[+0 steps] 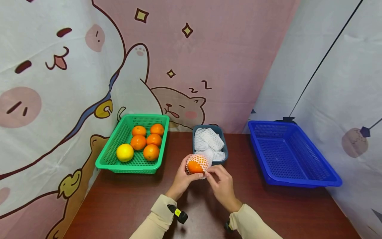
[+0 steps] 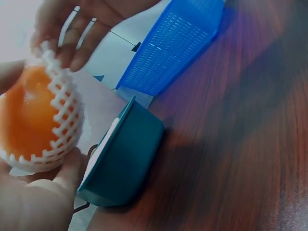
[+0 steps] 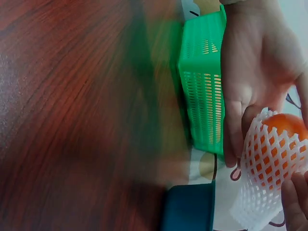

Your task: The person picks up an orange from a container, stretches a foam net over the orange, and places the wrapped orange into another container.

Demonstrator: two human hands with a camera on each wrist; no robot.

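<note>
An orange sits in my left hand, whose fingers and thumb curl round it. White foam net covers part of the fruit, and its loose end trails off the far side. With thumb and fingertips, my right hand pinches the net's edge at the near right of the orange. In the left wrist view, bare orange skin shows beside the mesh. The right wrist view shows the net's loose end hanging past the fruit.
Just beyond the hands, a dark teal bin holds several white foam nets. A green basket at left contains several oranges and one yellow fruit. A blue basket stands at right on the brown table.
</note>
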